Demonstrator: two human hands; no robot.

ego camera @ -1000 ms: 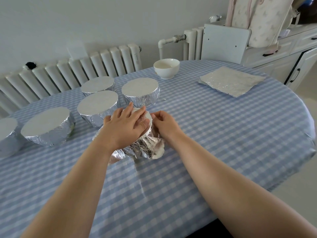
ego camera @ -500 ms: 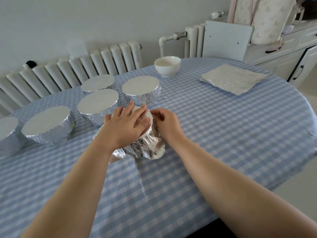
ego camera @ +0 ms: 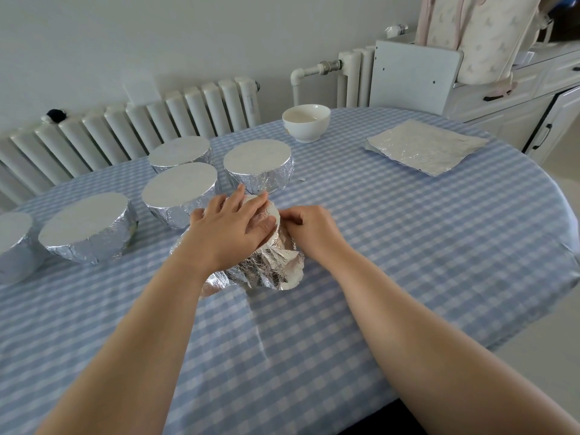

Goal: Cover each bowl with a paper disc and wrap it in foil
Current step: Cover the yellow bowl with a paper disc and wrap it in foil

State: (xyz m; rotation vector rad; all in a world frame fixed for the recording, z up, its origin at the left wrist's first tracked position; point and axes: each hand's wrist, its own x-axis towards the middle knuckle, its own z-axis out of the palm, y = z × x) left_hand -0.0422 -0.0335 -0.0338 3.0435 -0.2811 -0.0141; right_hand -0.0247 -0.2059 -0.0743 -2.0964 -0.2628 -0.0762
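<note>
**Hands on the bowl being wrapped, centre of surface**

Left hand lies flat, fingers straight and together, pressing down on the white paper disc that tops the bowl in work. Right hand sits against the bowl's right side, fingers curled, pinching the foil at the rim just beside the disc edge. Foil here is crinkled and pleated, shiny, flaring out in a loose ruffled skirt at the near side; not tight to the wall.

Bowl position: middle of the surface, which is oval and covered in a blue-and-white checked cloth, slightly creased toward the near edge.

Finished pieces, left and behind the hands, five visible:
- wrapped bowl, far row left
- wrapped bowl, far row right, just beyond the left fingertips
- wrapped bowl, middle
- wrapped bowl, wide one
- wrapped bowl at the left frame edge, partly cut off

Each shows a flat matte white disc on top, with foil folded snug around the sides in short creases.

Far side: one bare white ceramic bowl, glossy, round-footed, uncovered. To its right, well apart, a flat square stack of foil sheets, faintly wrinkled.

Behind the surface: ribbed white radiator along the wall.
</note>
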